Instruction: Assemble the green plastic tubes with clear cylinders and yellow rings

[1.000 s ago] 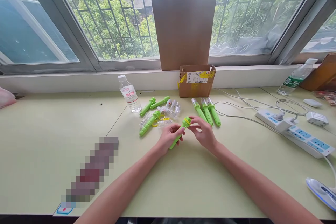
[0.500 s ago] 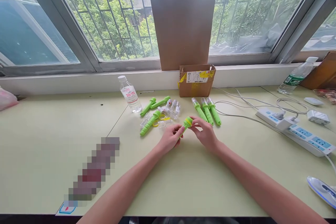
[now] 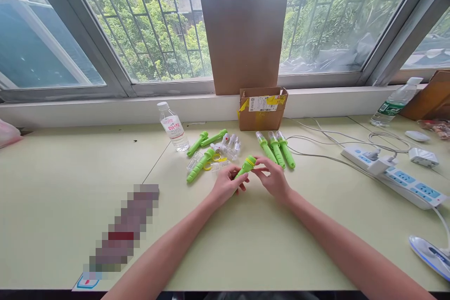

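Observation:
A green tube (image 3: pixel 247 164) with a yellow ring near its ribbed top is held tilted by my left hand (image 3: pixel 226 183), whose fingers wrap its lower part. My right hand (image 3: pixel 273 177) is beside the ribbed top, fingertips at its right edge; whether they touch it is unclear. To the left lie more green tubes (image 3: pixel 200 166), clear plastic caps (image 3: pixel 230 151) and yellow rings (image 3: pixel 208 167). Behind my right hand are three green tubes with clear caps (image 3: pixel 277 152), side by side.
A cardboard box (image 3: pixel 262 119) stands by the wall. Water bottles stand at left (image 3: pixel 175 129) and far right (image 3: pixel 395 103). On the right lie a power strip (image 3: pixel 397 180), cables and a white device (image 3: pixel 431 258). A blurred long item (image 3: pixel 123 229) lies at left.
The tube in my left hand has shifted slightly left, and more of its body shows. The fingers of my right hand have come off the ribbed top to its right side.

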### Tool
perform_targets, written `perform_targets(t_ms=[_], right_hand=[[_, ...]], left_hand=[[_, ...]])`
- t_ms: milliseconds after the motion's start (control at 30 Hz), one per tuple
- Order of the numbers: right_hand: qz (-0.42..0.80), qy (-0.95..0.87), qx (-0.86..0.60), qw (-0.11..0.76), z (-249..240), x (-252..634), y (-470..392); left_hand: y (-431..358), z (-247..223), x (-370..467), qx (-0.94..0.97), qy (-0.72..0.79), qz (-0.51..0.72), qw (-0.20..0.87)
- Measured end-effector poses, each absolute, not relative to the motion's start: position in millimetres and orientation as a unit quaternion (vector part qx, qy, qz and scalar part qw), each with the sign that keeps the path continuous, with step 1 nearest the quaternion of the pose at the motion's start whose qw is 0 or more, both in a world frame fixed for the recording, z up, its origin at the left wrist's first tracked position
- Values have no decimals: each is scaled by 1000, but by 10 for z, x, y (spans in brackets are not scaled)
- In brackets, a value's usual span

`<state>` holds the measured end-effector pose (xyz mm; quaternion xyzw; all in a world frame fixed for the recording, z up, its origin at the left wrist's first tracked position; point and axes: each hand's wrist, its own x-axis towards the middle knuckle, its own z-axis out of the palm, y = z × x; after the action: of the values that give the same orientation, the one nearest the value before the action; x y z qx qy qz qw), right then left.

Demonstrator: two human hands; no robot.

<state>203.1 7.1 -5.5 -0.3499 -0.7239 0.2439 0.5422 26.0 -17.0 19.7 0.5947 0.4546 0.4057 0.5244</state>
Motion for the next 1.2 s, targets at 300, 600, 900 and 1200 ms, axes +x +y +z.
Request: perform_targets(t_ms=[300,600,900,1200], right_hand=[[253,-726,-346,538,-3,2021,58],[259,-724,-342,540,4,1997,46],[245,-723,-341,549,-12,2023,55],[262,-719,-336,549,-13,2005,50]], left_hand=[[-183,245,263,592,449,388,545],[-192,228,269,546,452,412,572],[-186,241,273,585,453,404,539],[-205,200,290,561,455,408,559]])
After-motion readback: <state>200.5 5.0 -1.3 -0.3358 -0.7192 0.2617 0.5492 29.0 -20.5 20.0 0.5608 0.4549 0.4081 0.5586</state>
